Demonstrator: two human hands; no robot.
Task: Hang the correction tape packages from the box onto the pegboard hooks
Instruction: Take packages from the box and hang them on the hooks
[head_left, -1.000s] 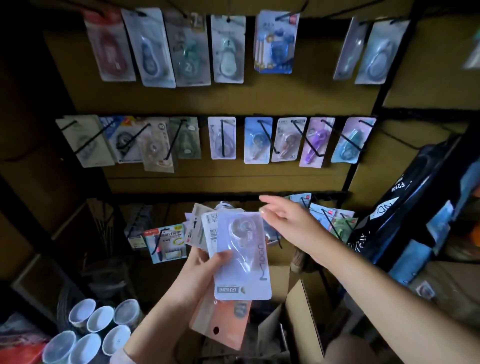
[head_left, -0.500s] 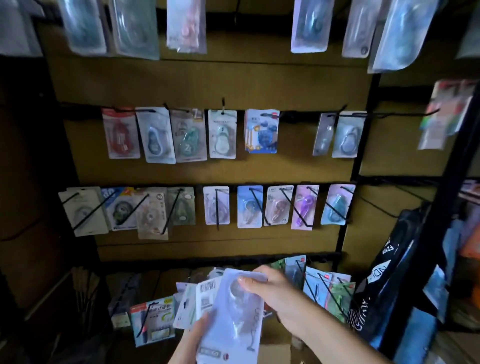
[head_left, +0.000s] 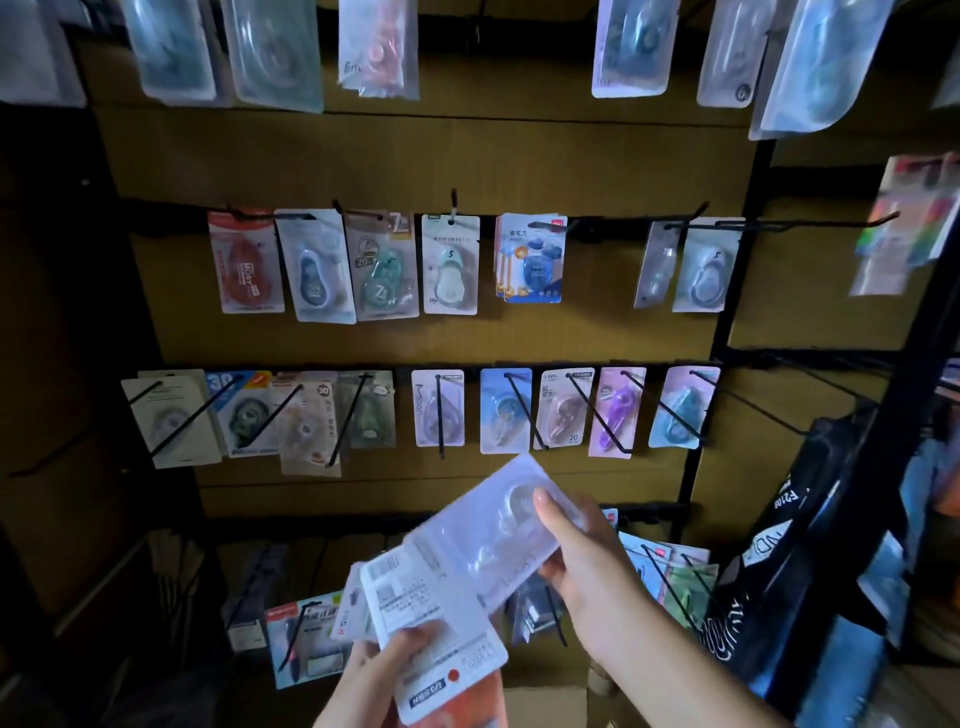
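Standing behind the person rn. Right hand (head_left: 582, 566) pinches a pale lilac clear-blister correction tape pkg (head_left: 498, 530), thumb on the front over the bubble, fingers curled behind, card tilted w/ its top corner pointing to about 11 o'clock. Looks like it's being peeled off the stack, prob so the hang hole can be lined up w/ a peg.

Left hand (head_left: 395, 660), down at 6 o'clock, grips a fanned stack of white-backed tape cards (head_left: 431, 613), barcode sides facing up, an orange one at the bottom. Makes sense as a feeder: left holds stock, right hangs one at a time. The box is barely in frame, just a brown cardboard edge (head_left: 545, 701) at the bottom, so can't say what's left in it.

Brown pegboard wall (head_left: 519, 156) fills the view. Mid row at 12 o'clock has black wire hooks carrying pkgs; the matching lilac card on a hook (head_left: 438, 408) hangs just above the held one, so my guess is that's the target. Bare long hooks (head_left: 769, 410) stick out at 2 o'clock, another option.

Black printed bag (head_left: 789, 561) hangs at 3 o'clock, well apart from the hands. Dim light, so labels are mostly unreadable.
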